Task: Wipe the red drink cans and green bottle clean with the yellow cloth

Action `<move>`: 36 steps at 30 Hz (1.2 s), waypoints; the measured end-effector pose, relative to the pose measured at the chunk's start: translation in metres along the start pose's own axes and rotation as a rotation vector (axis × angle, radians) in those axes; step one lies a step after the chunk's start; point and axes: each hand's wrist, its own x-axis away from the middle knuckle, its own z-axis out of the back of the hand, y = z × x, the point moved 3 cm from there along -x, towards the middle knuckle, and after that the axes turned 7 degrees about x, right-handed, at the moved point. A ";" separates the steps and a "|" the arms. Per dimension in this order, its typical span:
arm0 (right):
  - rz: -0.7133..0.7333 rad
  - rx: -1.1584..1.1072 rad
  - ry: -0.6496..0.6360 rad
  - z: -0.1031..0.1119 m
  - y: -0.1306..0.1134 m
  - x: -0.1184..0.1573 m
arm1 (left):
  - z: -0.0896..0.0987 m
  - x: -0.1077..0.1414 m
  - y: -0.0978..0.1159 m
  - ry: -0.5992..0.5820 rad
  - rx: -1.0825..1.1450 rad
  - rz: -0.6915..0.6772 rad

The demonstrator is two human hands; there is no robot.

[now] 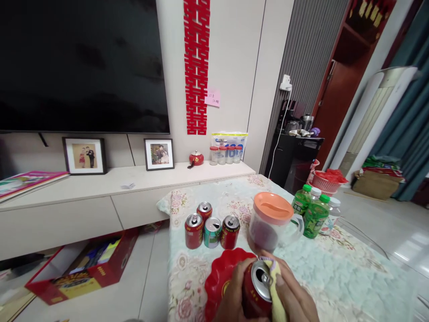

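Observation:
My left hand (pixel 233 290) is wrapped round a dark red drink can (pixel 256 293), its opened top tilted up toward me. My right hand (pixel 295 293) presses a yellow cloth (pixel 275 286) against the can's right side. Both are held over a red scalloped plate (pixel 214 277), which my left hand partly covers. Just beyond stand three red cans, among them a left one (pixel 194 232), a rear one (pixel 204 210) and a right one (pixel 230 233), with a green can (pixel 212 233) between them. A clear pitcher (pixel 264 228) with an orange lid is close behind my hands.
Green-capped bottles (pixel 315 219) and white-capped ones stand at the right on the floral tablecloth (pixel 355 268). Behind the table, a white cabinet (pixel 134 183) carries photo frames, a red pot (pixel 196 158) and red-lidded jars (pixel 222 155). A red box (pixel 110 268) lies on the floor at left.

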 end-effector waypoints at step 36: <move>0.043 0.090 0.068 -0.018 0.013 -0.006 | 0.006 -0.014 0.013 -0.098 0.404 0.067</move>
